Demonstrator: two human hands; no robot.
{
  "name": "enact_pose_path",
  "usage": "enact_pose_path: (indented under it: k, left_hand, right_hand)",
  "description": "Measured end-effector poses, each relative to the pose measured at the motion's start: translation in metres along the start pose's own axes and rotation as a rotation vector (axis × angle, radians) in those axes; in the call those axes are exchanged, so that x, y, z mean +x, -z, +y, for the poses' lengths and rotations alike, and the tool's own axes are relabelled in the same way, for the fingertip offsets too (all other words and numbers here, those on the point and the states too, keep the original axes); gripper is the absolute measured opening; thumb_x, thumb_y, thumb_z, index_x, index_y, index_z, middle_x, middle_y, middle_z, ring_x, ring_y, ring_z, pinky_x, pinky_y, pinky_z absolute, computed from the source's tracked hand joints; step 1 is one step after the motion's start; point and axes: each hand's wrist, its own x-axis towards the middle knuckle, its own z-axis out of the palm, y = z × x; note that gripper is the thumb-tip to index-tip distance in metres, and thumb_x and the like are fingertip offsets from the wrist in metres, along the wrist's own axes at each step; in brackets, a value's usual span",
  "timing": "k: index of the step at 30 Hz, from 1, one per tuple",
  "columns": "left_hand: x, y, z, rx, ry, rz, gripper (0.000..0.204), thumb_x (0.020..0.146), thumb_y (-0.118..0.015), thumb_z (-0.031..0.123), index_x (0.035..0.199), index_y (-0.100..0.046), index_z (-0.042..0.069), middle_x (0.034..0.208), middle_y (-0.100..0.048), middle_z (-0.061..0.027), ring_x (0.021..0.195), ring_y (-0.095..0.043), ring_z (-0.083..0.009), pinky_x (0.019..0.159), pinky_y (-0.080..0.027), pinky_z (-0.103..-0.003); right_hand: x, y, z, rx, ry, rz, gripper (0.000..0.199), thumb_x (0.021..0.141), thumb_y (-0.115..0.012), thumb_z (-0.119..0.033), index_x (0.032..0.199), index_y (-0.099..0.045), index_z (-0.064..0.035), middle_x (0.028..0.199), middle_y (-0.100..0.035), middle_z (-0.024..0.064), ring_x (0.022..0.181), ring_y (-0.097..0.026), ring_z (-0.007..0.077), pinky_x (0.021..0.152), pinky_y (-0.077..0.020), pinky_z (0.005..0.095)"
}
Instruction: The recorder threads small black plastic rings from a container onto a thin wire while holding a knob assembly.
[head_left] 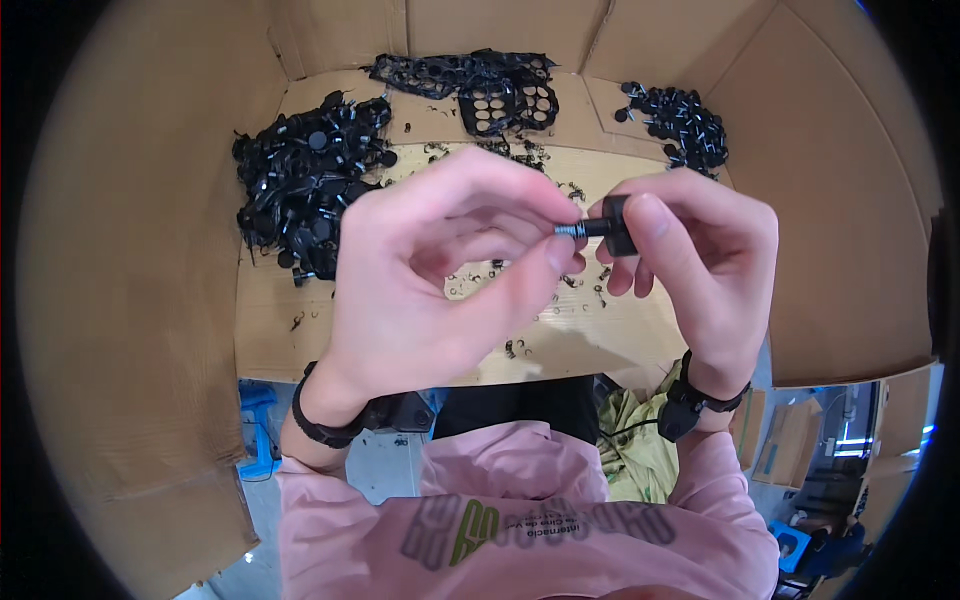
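Above the middle of the cardboard tray [300, 340], the right hand [700, 270] pinches a small black knob [618, 225] while the left hand [440, 270] closes finger and thumb on its threaded stem [572, 230], perhaps fitting a spring. At the tray's far left a big heap of black parts [305, 180] looks unworked; the far-right pile [680, 125] is smaller

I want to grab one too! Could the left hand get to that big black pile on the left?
Probably yes. The left hand sits just beside the big black pile, nothing lies between them, but its fingers are busy pinching the small screw.
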Motion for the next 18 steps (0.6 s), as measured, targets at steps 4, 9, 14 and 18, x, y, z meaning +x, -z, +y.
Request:
enact_pose_path:
  k: [4, 9, 14, 18]
  left_hand:
    - [0.015, 0.004, 0.000, 0.014, -0.001, 0.092, 0.019, 0.081, -0.063, -0.006, 0.098, -0.055, -0.007, 0.089, -0.066, -0.0156, 0.079, -0.069, -0.0236, 0.072, -0.058, -0.029]
    - [0.030, 0.008, -0.012, 0.025, 0.052, 0.088, 0.017, 0.081, -0.063, -0.006, 0.096, -0.055, -0.006, 0.088, -0.066, -0.0154, 0.078, -0.069, -0.0232, 0.069, -0.058, -0.029]
    - [0.048, 0.012, -0.025, 0.017, 0.069, 0.063, 0.016, 0.081, -0.062, -0.004, 0.095, -0.054, -0.006, 0.087, -0.066, -0.0155, 0.075, -0.069, -0.0230, 0.067, -0.058, -0.029]
    - [0.067, 0.010, -0.030, -0.001, 0.072, 0.043, 0.016, 0.080, -0.062, -0.004, 0.094, -0.054, -0.005, 0.086, -0.065, -0.0154, 0.075, -0.069, -0.0224, 0.068, -0.058, -0.030]
  right_hand:
    - [0.018, -0.003, 0.006, -0.065, 0.062, 0.005, 0.024, 0.093, -0.054, -0.013, 0.086, -0.064, 0.0070, 0.066, -0.062, 0.0086, 0.050, -0.057, 0.0107, 0.043, -0.0410, 0.0193]
    - [0.035, 0.006, 0.015, -0.133, 0.065, -0.015, 0.028, 0.094, -0.054, -0.015, 0.079, -0.065, 0.0054, 0.059, -0.059, 0.0056, 0.046, -0.054, 0.0075, 0.040, -0.0375, 0.0184]
    - [0.052, 0.016, 0.026, -0.222, 0.100, -0.011, 0.034, 0.095, -0.055, -0.021, 0.072, -0.065, 0.0032, 0.053, -0.056, 0.0024, 0.040, -0.048, 0.0042, 0.035, -0.0331, 0.0181]
    - [0.066, 0.028, 0.031, -0.204, 0.068, -0.034, 0.035, 0.095, -0.056, -0.022, 0.071, -0.065, 0.0028, 0.052, -0.055, 0.0023, 0.040, -0.048, 0.0037, 0.036, -0.0329, 0.0181]
